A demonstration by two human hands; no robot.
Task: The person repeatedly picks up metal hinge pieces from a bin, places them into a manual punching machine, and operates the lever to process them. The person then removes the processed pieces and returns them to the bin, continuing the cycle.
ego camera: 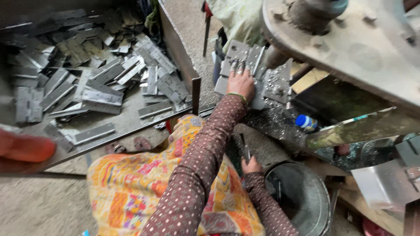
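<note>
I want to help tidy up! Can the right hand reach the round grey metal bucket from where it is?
Probably yes. The right hand sits just beside the round grey metal bucket, near its rim, with nothing between them.

You have one view only, from the camera on your head, tilted steeply down and a little forward over your lap. It sits close: your sleeves fill the lower middle, your left hand (239,84) reaches out to mid-frame and your right hand (251,166) lies nearer, just below it. The view faces the machine's metal arm (350,48) at upper right, takes in the floor tray of flat metal plates (100,96) at upper left, and catches the steel bucket (306,201) at the lower right edge
</note>
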